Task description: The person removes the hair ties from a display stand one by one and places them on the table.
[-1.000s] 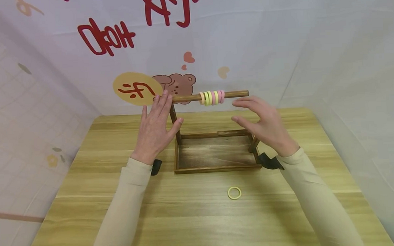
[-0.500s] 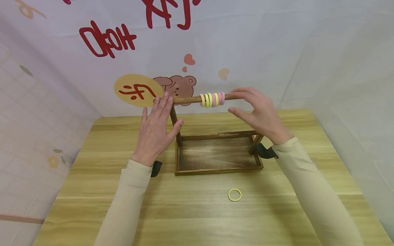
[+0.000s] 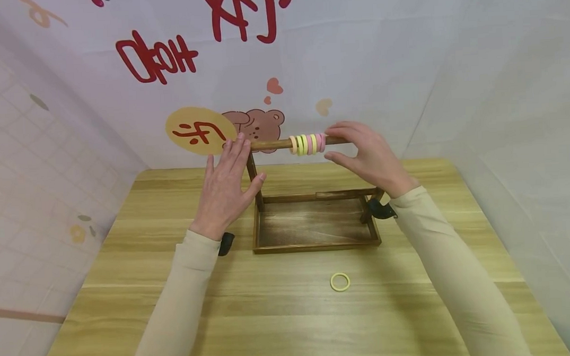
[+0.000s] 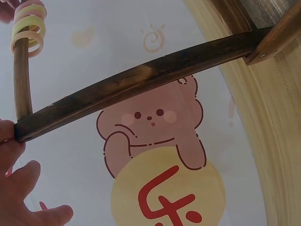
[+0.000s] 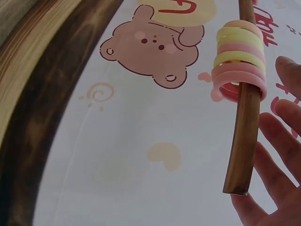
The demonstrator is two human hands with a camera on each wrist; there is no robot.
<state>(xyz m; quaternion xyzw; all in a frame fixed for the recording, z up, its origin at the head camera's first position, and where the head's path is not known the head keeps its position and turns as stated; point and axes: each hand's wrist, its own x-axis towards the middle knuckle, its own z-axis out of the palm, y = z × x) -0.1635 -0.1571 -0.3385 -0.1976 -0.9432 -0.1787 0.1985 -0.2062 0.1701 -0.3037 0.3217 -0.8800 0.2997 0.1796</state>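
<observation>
Several pastel rings (image 3: 307,144) in orange, yellow-green, pink and yellow hang side by side round the top bar (image 3: 271,144) of a dark wooden rack. Straight fingers of my left hand (image 3: 223,188) rest on the bar's left end, above the upright (image 4: 141,77). My right hand (image 3: 367,156) is at the bar's free right part, beside the pink rings (image 5: 237,77). Its thumb is below the bar and its fingers are over it, spread apart. In the right wrist view, the bar's cut end (image 5: 237,186) passes in front of those relaxed fingers.
The rack's shallow tray base (image 3: 316,246) stands on the wooden table (image 3: 271,311). One loose yellow ring (image 3: 340,288) lies flat in front of it. A shorter upright (image 3: 378,194) stands at the tray's right. Behind hangs a white printed sheet (image 3: 366,63).
My right hand has moved left along the bar, up close to the pink rings. The left hand has stayed in place, and the rings look unmoved on the bar.
</observation>
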